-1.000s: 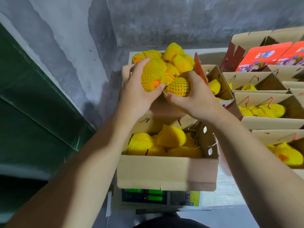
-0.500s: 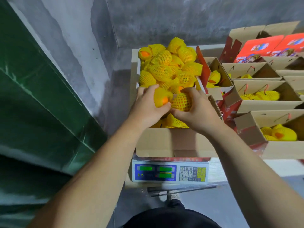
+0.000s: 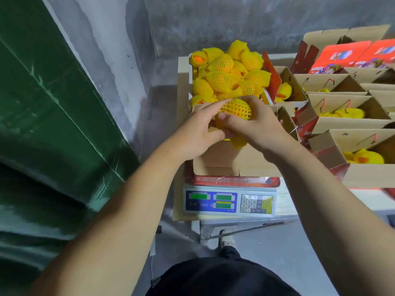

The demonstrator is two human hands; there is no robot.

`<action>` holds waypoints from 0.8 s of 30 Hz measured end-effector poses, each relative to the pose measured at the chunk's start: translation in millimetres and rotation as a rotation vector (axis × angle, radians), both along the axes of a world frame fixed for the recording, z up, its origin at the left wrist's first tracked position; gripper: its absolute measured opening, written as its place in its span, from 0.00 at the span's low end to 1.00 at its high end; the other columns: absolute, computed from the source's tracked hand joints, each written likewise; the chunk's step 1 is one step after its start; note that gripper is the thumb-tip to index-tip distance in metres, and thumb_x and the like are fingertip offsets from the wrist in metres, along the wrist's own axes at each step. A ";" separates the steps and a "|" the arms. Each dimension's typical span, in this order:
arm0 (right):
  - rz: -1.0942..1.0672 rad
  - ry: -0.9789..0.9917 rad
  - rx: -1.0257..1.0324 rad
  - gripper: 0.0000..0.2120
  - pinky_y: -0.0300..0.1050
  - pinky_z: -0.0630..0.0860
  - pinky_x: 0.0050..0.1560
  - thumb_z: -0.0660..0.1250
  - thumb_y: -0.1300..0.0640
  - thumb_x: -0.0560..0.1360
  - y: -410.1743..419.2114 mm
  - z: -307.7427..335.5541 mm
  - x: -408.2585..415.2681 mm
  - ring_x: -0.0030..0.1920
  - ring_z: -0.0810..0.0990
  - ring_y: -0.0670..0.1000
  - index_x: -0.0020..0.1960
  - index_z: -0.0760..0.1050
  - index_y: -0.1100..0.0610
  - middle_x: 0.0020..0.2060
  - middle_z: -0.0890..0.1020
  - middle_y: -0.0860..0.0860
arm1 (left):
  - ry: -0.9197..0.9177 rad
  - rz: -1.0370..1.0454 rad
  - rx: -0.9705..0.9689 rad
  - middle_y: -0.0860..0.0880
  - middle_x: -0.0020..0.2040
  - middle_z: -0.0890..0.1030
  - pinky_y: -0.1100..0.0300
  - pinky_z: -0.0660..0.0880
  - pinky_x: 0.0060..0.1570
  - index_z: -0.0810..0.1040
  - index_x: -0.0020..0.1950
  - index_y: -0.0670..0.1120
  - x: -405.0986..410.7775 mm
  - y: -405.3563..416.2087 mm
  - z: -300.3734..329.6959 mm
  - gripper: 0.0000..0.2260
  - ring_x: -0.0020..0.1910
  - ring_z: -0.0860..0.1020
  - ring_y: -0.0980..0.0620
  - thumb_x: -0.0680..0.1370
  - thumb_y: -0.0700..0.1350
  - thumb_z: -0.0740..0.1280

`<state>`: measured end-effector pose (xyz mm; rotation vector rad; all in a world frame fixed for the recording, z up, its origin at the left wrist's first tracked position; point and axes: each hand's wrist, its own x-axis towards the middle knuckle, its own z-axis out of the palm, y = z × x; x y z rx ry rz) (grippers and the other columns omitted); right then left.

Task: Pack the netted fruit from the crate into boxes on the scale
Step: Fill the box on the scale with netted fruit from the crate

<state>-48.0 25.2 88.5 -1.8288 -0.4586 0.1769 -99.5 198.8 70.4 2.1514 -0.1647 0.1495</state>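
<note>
We've got the right hand (image 3: 254, 127) curled round a yellow-netted fruit (image 3: 237, 108), left hand (image 3: 198, 133) pinching its net, over the box (image 3: 235, 161) on the scale (image 3: 229, 201), frame centre.

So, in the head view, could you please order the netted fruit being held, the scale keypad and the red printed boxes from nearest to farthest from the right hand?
From the right hand:
1. Netted fruit, in its fingers over the box.
2. Scale keypad, below, toward the person.
3. Red printed boxes, far upper right.
</note>
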 end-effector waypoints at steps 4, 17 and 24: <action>0.094 -0.023 -0.069 0.17 0.32 0.76 0.40 0.80 0.47 0.72 1.6 11.1 -7.1 0.41 0.81 0.36 0.57 0.80 0.51 0.41 0.84 0.41 | -0.068 0.012 -0.023 0.48 0.62 0.73 0.61 0.68 0.72 0.69 0.80 0.48 -20.1 4.3 3.5 0.32 0.66 0.74 0.51 0.77 0.43 0.75; 0.162 0.383 0.215 0.21 0.57 0.83 0.51 0.74 0.53 0.77 16.1 6.5 -34.2 0.57 0.85 0.61 0.67 0.77 0.58 0.57 0.84 0.61 | -0.072 0.026 -0.199 0.45 0.67 0.72 0.59 0.68 0.74 0.76 0.69 0.45 -47.8 -2.1 7.5 0.16 0.69 0.72 0.54 0.82 0.41 0.72; 0.224 0.523 0.304 0.21 0.61 0.77 0.66 0.62 0.46 0.83 15.4 9.4 -36.6 0.64 0.82 0.59 0.72 0.74 0.55 0.65 0.82 0.59 | -0.112 0.103 -0.335 0.47 0.73 0.75 0.48 0.73 0.73 0.71 0.77 0.46 -50.6 -4.6 0.4 0.22 0.73 0.73 0.52 0.83 0.44 0.71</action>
